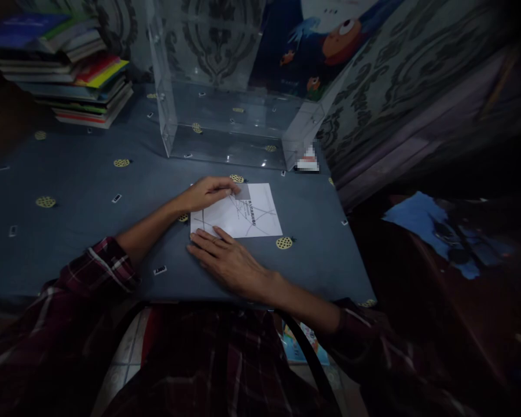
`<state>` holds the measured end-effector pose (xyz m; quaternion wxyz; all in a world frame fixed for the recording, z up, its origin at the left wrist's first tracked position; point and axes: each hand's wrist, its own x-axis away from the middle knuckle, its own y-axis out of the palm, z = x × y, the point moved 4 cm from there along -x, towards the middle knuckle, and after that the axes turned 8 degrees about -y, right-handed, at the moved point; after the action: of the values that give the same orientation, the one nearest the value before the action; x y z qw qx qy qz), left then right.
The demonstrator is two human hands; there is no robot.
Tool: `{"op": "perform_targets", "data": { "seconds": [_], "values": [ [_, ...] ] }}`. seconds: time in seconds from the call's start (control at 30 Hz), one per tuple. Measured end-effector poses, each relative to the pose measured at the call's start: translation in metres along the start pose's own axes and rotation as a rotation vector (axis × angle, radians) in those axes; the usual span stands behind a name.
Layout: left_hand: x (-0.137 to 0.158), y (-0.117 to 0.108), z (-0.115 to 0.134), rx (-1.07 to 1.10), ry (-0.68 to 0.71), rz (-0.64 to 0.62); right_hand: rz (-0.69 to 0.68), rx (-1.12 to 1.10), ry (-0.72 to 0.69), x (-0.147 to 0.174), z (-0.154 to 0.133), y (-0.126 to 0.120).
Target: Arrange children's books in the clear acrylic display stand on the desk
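A white printed sheet (260,217) lies on the cloth-covered table, with a grey block, dark lettering and thin crossing lines on its face. Whether it is a single sheet or the cover of a thin booklet, I cannot tell. My left hand (209,193) rests over its far left part, fingers slightly bent and pointing right, holding nothing. Along the near left edge my right hand (232,263) lies palm down, fingers extended and slightly apart, their tips by the sheet's corner.
Behind the sheet stands a clear plastic stand (226,145). A stack of books (82,87) sits at the back left. A small blurred object (308,161) is beside the stand's right foot. Blue cloth (421,226) lies beyond the table's right edge.
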<state>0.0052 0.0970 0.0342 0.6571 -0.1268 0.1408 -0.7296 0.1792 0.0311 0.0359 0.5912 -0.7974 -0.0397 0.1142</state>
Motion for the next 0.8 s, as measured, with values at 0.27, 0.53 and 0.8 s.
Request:
{"op": "perform_targets", "data": {
  "seconds": [0.27,0.53,0.8],
  "values": [
    [0.007,-0.030,-0.009,0.384,-0.090,0.025,0.019,-0.072,0.124,-0.035,0.037,-0.019],
    [0.008,-0.036,-0.019,0.318,-0.123,0.022,0.090,-0.020,0.119,-0.055,0.051,-0.011],
    [0.009,-0.030,-0.007,-0.292,-0.052,0.235,0.185,-0.039,-0.029,-0.027,0.026,0.001]
  ]
}}
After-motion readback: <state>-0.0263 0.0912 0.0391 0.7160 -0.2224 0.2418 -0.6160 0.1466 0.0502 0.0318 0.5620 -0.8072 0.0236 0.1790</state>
